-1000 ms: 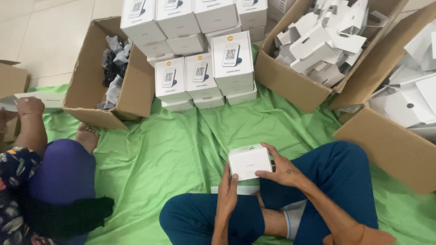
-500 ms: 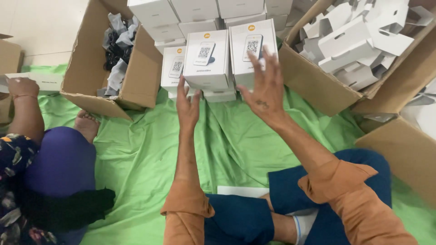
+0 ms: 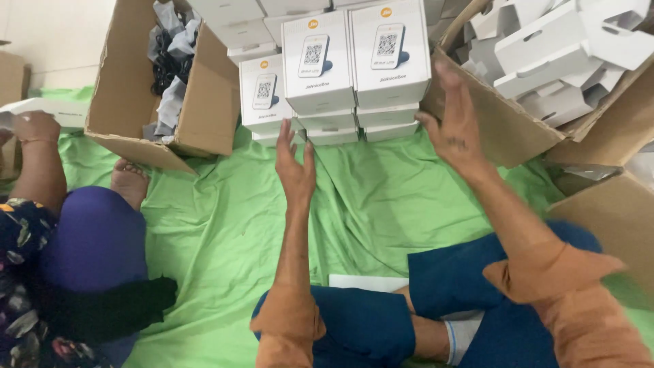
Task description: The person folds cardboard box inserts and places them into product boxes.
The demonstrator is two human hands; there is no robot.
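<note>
At the far left, a co-worker's hand (image 3: 35, 127) is closed on a flat white piece (image 3: 51, 111), with a bare foot (image 3: 128, 182) resting on the green cloth (image 3: 225, 225). Next comes an open carton (image 3: 163, 129) holding dark and white packing.

The white box that was held over the lap a second ago is no longer in either hand; both hands have been drawn back a little from the stack since half a second ago. From this it is judged that the box has been added to the stack and released.

The left hand (image 3: 295, 170) is seen open, fingers spread, empty, just short of the stacked boxes (image 3: 334, 68). The right hand (image 3: 453, 126) is likewise open and empty, beside the stack's right edge and against the flap of a second carton (image 3: 497, 129).

Counted: three box fronts face the camera fully, with further boxes under and behind them, their total not to be told. Two cartons stand nearest the stack; the right one is filled with white inserts (image 3: 545, 61), too jumbled to be counted. One white sheet (image 3: 364, 281) lies by the legs.
</note>
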